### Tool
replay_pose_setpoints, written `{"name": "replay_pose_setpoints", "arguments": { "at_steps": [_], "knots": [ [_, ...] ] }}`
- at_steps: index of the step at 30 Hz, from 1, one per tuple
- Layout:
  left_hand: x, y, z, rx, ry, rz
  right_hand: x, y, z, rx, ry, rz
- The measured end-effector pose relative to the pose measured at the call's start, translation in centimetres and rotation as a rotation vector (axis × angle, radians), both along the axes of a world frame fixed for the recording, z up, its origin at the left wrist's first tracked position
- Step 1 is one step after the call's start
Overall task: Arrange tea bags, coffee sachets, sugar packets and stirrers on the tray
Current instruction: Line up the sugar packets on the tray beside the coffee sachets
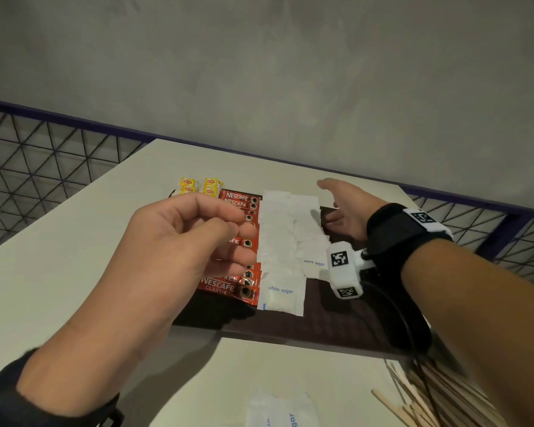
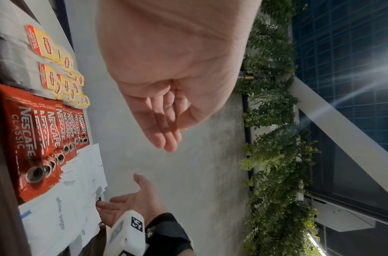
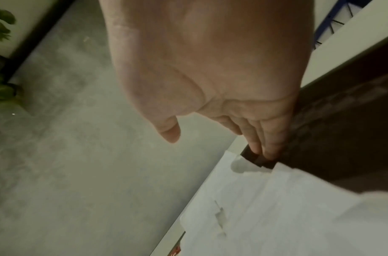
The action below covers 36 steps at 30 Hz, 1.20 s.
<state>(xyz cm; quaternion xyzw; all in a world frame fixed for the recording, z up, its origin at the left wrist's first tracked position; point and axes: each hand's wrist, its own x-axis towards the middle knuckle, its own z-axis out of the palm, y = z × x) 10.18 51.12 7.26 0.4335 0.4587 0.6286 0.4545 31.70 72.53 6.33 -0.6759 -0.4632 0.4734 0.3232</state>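
Observation:
A dark brown tray (image 1: 336, 328) lies on the white table (image 1: 74, 272). On it, from left to right, are yellow tea bags (image 1: 198, 186), a column of red coffee sachets (image 1: 225, 288) and two columns of white sugar packets (image 1: 281, 241). My left hand (image 1: 238, 238) hovers above the coffee sachets (image 2: 39, 138) with loosely curled fingers and holds nothing. My right hand (image 1: 339, 204) is open at the tray's far right. Its fingertips (image 3: 265, 152) touch the bare tray (image 3: 342, 138) beside the sugar packets (image 3: 276, 216). Wooden stirrers (image 1: 413, 399) lie on the table at the near right.
A loose sugar packet (image 1: 281, 411) lies on the table in front of the tray. A mesh railing (image 1: 43, 155) with a dark blue top rail runs behind and beside the table. A grey wall stands beyond it.

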Motion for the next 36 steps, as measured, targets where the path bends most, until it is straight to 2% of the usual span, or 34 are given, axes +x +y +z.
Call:
{"name": "replay_pose_setpoints", "arguments": {
  "at_steps": [3,6,15,18,20,22,24,26,28,30,32,34,36],
  "knots": [
    [-0.2,0.2,0.0,0.005,-0.006,0.006,-0.8,1.5,-0.7,0.016,0.125,-0.014],
    [-0.3,0.3,-0.2,0.001,-0.005,0.005,-1.6,2.0,-0.8,0.049,0.123,-0.007],
    [-0.1,0.3,-0.2,0.011,-0.005,-0.005,-1.7,1.3,-0.4,0.069,-0.016,0.056],
    [-0.2,0.4,-0.1,0.005,0.013,0.004,-1.8,-1.9,2.0,0.244,-0.256,0.099],
    [-0.2,0.4,-0.2,0.005,0.036,0.003,-1.9,-4.8,3.7,0.384,-0.529,0.213],
    [-0.2,0.4,-0.2,0.010,0.043,0.005,-2.1,-8.5,4.8,0.436,-0.702,0.410],
    [-0.3,0.3,-0.2,0.014,0.042,0.010,-2.6,-13.3,5.5,0.375,-0.803,0.698],
    [-0.4,0.2,-0.2,0.019,0.056,0.010,-3.2,-18.1,6.0,0.270,-0.993,0.982],
    [-0.5,0.0,-0.3,0.026,0.071,0.005,-3.5,-21.9,5.6,0.151,-1.152,1.147],
    [-0.5,-0.1,-0.3,0.035,0.090,-0.007,-3.0,-24.2,4.3,0.119,-1.245,1.216],
    [-0.3,-0.3,-0.2,0.045,0.113,-0.020,-2.3,-25.6,2.5,0.131,-1.295,1.208],
    [-0.2,-0.5,0.0,0.055,0.115,-0.029,-1.8,-26.0,0.9,0.155,-1.288,1.186],
    [-0.1,-0.8,0.1,0.060,0.130,-0.034,-1.6,-25.6,0.1,0.138,-1.205,1.181]
  ]
}}
